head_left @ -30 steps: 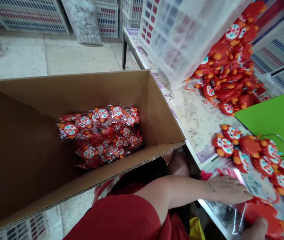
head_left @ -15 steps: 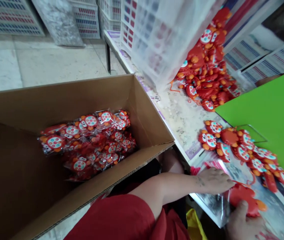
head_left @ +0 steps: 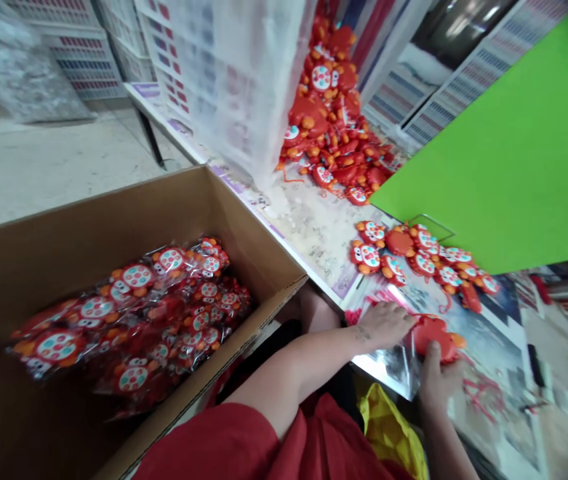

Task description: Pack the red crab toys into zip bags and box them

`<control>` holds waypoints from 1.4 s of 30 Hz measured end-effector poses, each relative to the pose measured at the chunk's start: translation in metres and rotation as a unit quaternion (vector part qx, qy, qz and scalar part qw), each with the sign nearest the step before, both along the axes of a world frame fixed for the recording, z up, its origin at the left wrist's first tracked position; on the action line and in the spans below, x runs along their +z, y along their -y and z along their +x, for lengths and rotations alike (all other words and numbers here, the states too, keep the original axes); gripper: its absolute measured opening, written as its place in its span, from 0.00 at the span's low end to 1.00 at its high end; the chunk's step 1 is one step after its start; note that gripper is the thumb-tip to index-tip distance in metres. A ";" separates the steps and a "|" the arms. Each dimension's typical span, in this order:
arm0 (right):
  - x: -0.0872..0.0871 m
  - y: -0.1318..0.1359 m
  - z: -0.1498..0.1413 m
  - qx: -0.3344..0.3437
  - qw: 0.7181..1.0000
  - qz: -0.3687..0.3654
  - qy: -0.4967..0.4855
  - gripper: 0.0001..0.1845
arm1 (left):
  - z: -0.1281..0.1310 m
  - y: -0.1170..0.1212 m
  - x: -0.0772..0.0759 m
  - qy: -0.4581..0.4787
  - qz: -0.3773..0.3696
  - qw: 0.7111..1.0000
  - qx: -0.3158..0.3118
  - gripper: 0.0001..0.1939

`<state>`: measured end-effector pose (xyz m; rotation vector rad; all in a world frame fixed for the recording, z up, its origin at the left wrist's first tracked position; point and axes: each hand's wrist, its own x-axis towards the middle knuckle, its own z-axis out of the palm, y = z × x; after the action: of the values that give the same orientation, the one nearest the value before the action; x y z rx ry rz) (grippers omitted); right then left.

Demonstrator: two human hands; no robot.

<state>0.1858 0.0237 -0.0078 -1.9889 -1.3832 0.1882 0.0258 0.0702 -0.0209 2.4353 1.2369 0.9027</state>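
Observation:
My left hand (head_left: 387, 323) lies flat on a stack of clear plastic bags (head_left: 389, 363) at the table's near edge. My right hand (head_left: 434, 380) grips a red and orange crab-shaped toy (head_left: 434, 337) from below, right beside the left hand's fingertips. Whether the toy is partly inside a bag I cannot tell. A row of several loose crab toys (head_left: 414, 257) lies just beyond the hands.
An open cardboard box (head_left: 114, 220) at my left holds several bagged crab toys (head_left: 129, 313). A heap of loose toys (head_left: 334, 133) sits farther back by a translucent crate (head_left: 229, 73). A green sheet (head_left: 504, 153) covers the right. White crates line the floor.
The view has swung right and down. My right hand came up from the lower edge and took hold of the red toy; the left hand stayed on the bags.

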 end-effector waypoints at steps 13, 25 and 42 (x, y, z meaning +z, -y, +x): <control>-0.003 -0.007 -0.002 -0.003 0.994 0.026 -0.107 0.26 | -0.011 -0.003 0.014 -0.030 -0.052 0.998 0.024 0.17; 0.010 -0.004 0.035 0.182 0.919 0.031 -0.350 0.24 | -0.011 -0.010 0.015 -0.031 -0.106 0.993 0.035 0.34; 0.022 -0.057 0.037 0.229 0.880 0.076 -0.409 0.28 | -0.010 -0.014 0.023 -0.077 -0.066 0.994 0.031 0.09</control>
<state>0.2229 0.0802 0.0144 -1.1681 -1.1937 0.9795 0.0157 0.0843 0.0020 2.4100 1.3859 0.6362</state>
